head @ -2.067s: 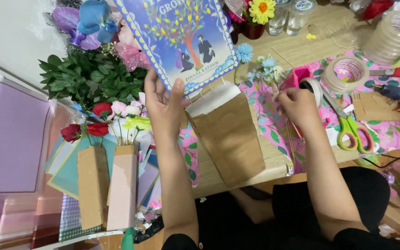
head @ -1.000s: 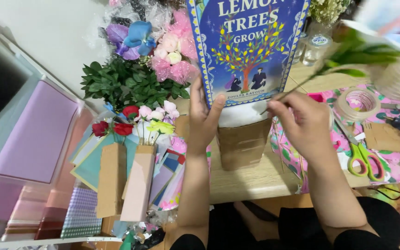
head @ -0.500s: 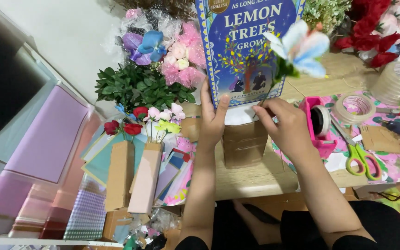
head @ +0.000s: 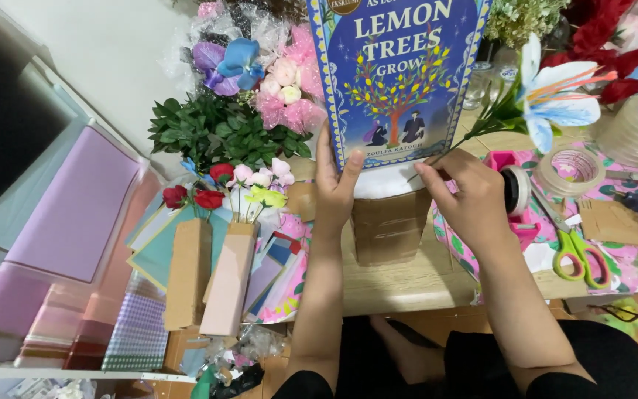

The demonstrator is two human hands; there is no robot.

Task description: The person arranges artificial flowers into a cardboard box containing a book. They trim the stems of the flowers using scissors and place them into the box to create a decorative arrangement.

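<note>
Fingers of left hand (head: 336, 181) flat on book (head: 396, 74); right hand (head: 467, 196) fingers pinch flower stem (head: 467, 137).

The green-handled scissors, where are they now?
The green-handled scissors lie at the right of the head view on the pink floral sheet, beside the pink tape dispenser.

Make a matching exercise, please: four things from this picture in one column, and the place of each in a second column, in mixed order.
Things:
1. blue hardcover book
2. green-handled scissors
3. white and blue artificial flower
4. small red artificial roses

Places:
A. on a stem pinched by the right hand
B. on the floral cloth, right of that hand
C. in tall brown paper bags, left
D. upright, steadied by the left hand

Pairs: 1-D, 2-B, 3-A, 4-C
</note>
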